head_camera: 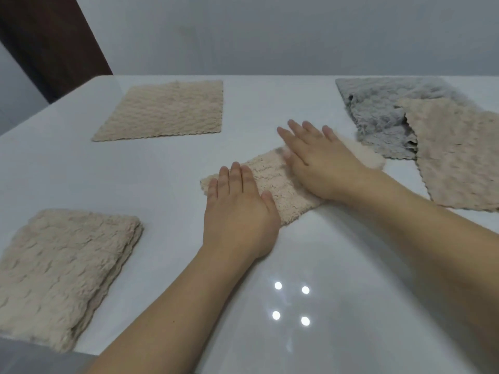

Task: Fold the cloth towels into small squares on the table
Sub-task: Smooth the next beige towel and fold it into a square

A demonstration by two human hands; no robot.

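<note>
A: Where do we stand with the beige fluffy towel folded into a strip [272, 182] at the middle of the frame?

B: We have both palms flat on it. Our left hand [239, 211] presses its lower-left end, fingers [235, 176] straight and close together; our right hand [321, 163] presses the upper-right part, fingers straight and slightly spread. Neither hand grips anything.

A: Which way does the strip run?

B: Its long axis goes from lower left to upper right across the glossy white worktop [337, 252], one end under each hand. We judge the next fold brings one end over the other, and the right hand sits nearer the free fluffy end at upper right.

A: And the count?

B: Five cloths, as we see it: this strip, a folded beige square stack [64, 271] at lower left, a flat beige square towel [164, 110] at upper left, a grey fluffy towel [378, 112] at upper right, and a beige unfolded towel [459, 155] overlapping it at the right edge.
</note>
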